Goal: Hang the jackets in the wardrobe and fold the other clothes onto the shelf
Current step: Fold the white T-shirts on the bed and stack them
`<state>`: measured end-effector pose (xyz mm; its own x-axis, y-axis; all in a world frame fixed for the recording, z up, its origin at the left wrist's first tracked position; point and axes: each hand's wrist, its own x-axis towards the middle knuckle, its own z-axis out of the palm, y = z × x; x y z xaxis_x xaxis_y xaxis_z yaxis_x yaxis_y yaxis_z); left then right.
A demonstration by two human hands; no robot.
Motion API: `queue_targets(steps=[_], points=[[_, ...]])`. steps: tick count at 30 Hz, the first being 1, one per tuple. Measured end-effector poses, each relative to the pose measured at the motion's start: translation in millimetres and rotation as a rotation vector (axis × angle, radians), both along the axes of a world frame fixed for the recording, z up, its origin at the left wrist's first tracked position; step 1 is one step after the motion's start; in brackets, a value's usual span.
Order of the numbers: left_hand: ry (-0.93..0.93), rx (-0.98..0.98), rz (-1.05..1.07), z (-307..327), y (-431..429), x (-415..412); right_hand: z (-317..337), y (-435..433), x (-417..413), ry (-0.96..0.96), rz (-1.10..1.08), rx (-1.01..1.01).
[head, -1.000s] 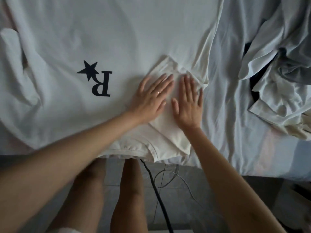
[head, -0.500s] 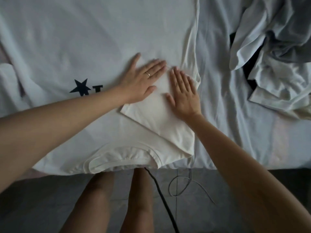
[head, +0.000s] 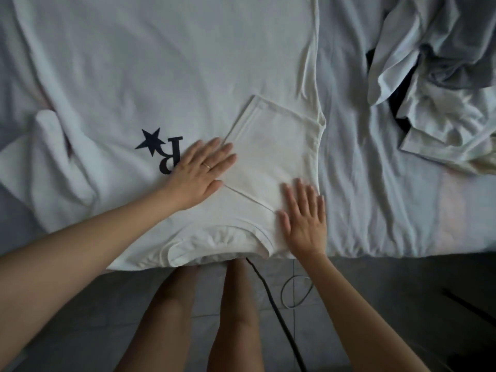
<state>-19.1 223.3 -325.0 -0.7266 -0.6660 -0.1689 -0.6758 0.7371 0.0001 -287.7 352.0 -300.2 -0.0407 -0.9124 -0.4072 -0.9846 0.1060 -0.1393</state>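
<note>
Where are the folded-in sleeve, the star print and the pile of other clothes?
folded-in sleeve (head: 273, 151), head view, middle of the flat sleeve panel.
star print (head: 151, 141), head view, centre of the dark star.
pile of other clothes (head: 442, 103), head view, crumpled pale fabric near its middle.

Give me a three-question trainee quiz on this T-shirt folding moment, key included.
1. True or false: the left hand and the right hand both lie flat, fingers straight, on the white T-shirt.
2. What lies on the bed to the right of the T-shirt? A) a crumpled pile of clothes B) a folded stack of towels C) a hanger
3. Fill in: the black print beside the left hand shows a star and the letter ___.
Key: 1 true; 2 A; 3 R.
</note>
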Motion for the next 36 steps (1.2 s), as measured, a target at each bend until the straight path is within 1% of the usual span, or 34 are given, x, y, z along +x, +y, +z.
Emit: queue_targets(steps=[2, 4, 6, 7, 9, 10, 12, 14, 15, 16, 18, 20, 21, 23, 25, 27, 29, 31, 34, 36], points=[[0.022, 0.055, 0.019, 3.0, 2.9, 13.2, 6.7, 4.4, -2.1, 0.048, -0.033, 0.035], [0.095, 0.181, 0.084, 14.5, 4.7, 18.5, 18.4, -4.6, 5.9, 0.094, -0.063, 0.036], [0.209, 0.213, 0.246, 32.9, 5.0, 28.4, 32.3, -25.4, 17.2, 0.097, -0.038, -0.014], [0.276, 0.199, 0.367, 42.8, 6.1, 41.8, 40.2, -39.1, 27.3, 0.081, -0.004, -0.046], [0.362, 0.146, 0.682, 56.8, 13.0, 75.3, 48.6, -65.7, 45.8, 0.052, 0.043, -0.084], [0.375, 0.101, 0.892, 60.8, 19.1, 98.3, 51.2, -78.8, 59.6, 0.031, 0.05, -0.095], [0.404, 0.033, 1.413, 66.7, 33.7, 148.0, 52.4, -101.4, 96.8, -0.03, 0.073, -0.121], [0.524, 0.086, 1.926, 69.5, 40.4, 180.8, 51.4, -117.1, 129.2, -0.073, 0.11, -0.119], [0.624, 0.149, 2.097, 69.8, 42.3, 198.3, 49.5, -122.6, 152.1, -0.103, 0.155, -0.111], [0.683, 0.213, 2.166, 70.4, 40.0, 205.7, 49.9, -126.3, 170.2, -0.135, 0.192, -0.1], [0.775, 0.27, 2.127, 69.8, 36.6, 219.0, 50.0, -128.2, 213.2, -0.216, 0.295, -0.084], [1.013, 0.334, 2.094, 66.5, 34.0, 227.3, 50.8, -122.0, 254.0, -0.285, 0.421, -0.056], [1.091, 0.391, 2.083, 63.0, 34.0, 230.9, 50.6, -117.4, 271.2, -0.307, 0.478, -0.042], [1.094, 0.514, 2.054, 55.1, 42.3, 241.1, 47.0, -103.4, 303.7, -0.336, 0.552, 0.001], [1.079, 0.63, 1.993, 52.0, 48.2, 241.0, 42.7, -91.3, 319.7, -0.379, 0.48, 0.111], [1.116, 0.682, 2.004, 55.3, 54.9, 238.5, 38.8, -81.6, 328.6, -0.428, 0.398, 0.225], [1.22, 0.687, 2.038, 62.0, 62.3, 234.7, 37.7, -76.4, 330.4, -0.457, 0.366, 0.299], [1.374, 0.681, 2.03, 64.9, 70.6, 231.5, 38.7, -76.5, 328.6, -0.499, 0.324, 0.371], [1.427, 0.595, 1.994, 70.1, 70.6, 228.4, 38.6, -81.2, 324.8, -0.527, 0.31, 0.453], [1.568, 0.651, 1.985, 72.4, 62.1, 230.2, 39.0, -86.0, 325.7, -0.521, 0.327, 0.494]])
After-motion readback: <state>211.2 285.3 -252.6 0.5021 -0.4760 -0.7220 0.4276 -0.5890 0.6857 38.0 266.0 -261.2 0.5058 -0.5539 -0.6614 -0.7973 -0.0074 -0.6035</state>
